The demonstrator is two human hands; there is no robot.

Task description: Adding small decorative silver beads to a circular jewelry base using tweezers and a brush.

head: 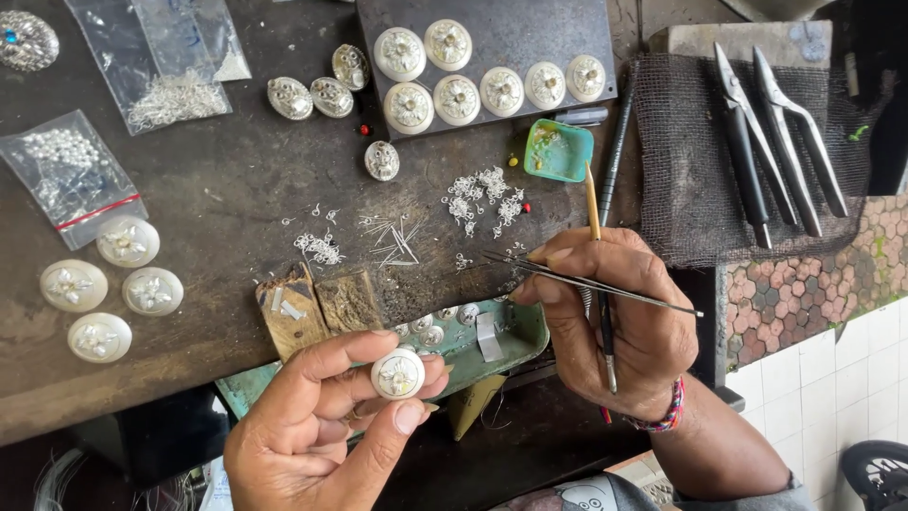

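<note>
The left hand (312, 426) pinched a small round white pearly button with silver inlay (397, 373) by its rim. It looked light, slick, delicate. The right hand (615, 312) gripped slim metal tweezers (586, 281), fingers closed.

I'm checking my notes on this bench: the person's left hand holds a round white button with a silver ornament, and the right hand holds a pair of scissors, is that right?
Not quite. In the head view the right hand holds thin tweezers, not scissors. The rest stands: the left hand holds the round white button with a silver ornament.
</note>
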